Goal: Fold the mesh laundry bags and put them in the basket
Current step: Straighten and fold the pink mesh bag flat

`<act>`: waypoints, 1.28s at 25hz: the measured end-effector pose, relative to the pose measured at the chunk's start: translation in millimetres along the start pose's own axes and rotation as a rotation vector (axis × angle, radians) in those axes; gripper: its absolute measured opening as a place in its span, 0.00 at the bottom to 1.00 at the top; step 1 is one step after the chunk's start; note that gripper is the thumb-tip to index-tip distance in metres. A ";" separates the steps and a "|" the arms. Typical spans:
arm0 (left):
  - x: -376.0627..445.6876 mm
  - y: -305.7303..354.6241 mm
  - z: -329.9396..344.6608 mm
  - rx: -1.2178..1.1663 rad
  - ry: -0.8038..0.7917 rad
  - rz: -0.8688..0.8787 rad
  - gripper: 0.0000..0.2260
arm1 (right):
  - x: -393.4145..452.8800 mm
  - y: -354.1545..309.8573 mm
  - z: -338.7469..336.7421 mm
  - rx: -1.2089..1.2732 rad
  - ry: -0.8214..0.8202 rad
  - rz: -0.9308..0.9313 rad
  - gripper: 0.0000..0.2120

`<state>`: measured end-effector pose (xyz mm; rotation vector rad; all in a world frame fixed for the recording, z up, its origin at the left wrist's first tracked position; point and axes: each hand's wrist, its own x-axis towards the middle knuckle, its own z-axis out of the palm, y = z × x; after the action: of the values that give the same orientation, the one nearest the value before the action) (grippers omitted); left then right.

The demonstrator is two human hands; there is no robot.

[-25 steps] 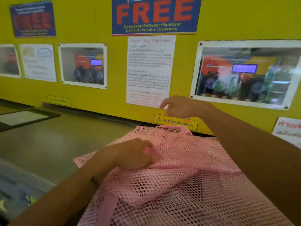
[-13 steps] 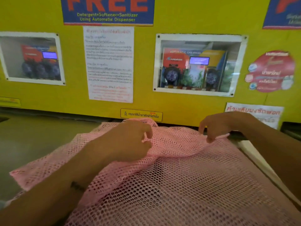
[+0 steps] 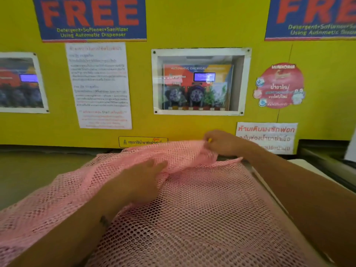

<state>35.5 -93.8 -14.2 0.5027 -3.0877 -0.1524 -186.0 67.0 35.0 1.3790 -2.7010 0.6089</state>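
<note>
My right hand [image 3: 221, 143] is at the far edge of the pink mesh bag [image 3: 202, 205], fingers curled down over a raised fold of it and pinching the netting, so that grip is closed on the bag. The fold it lifts stands up off the rest of the mesh and runs leftward along the far edge, just in front of the yellow wall [image 3: 192, 26].

My left hand [image 3: 142, 180] lies on top of the bag nearer to me, palm down, fingers pointing toward the lifted fold. Its fingertips reach the crease under the fold; they look fairly straight and pressing rather than gripping, though the blur there makes it hard to be sure. My left forearm crosses the near left part of the mesh.

The bag is spread wide over the desk [image 3: 28, 170], covering most of what I see below the wall, with its left side draped low and its right edge running beside a pale ledge [image 3: 304, 164] under my right forearm.

On the wall, straight ahead, a framed window [image 3: 200, 81] shows a dispenser with a small blue screen, a white notice [image 3: 100, 85] hangs to its left, and a round red sticker [image 3: 280, 85] sits to its right
</note>
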 end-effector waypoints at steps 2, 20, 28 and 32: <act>0.6 -3.0 4.6 -0.046 0.045 -0.026 0.37 | 14.5 -6.8 -21.7 0.123 0.207 0.045 0.04; -48.3 -31.7 -109.4 -0.843 0.074 -0.046 0.06 | 40.1 -11.4 -45.9 0.039 0.478 0.055 0.10; -37.5 14.3 -51.8 -0.270 -0.154 0.260 0.10 | 5.0 -7.2 -27.9 -0.234 -0.139 0.049 0.12; -24.4 35.2 -24.8 0.008 -0.454 0.175 0.34 | -43.3 -19.7 -27.5 -0.339 -0.517 0.071 0.15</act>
<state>48.2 -55.2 14.1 0.2177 -3.5534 -0.2896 -148.1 99.9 57.2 1.5110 -3.0420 -0.2437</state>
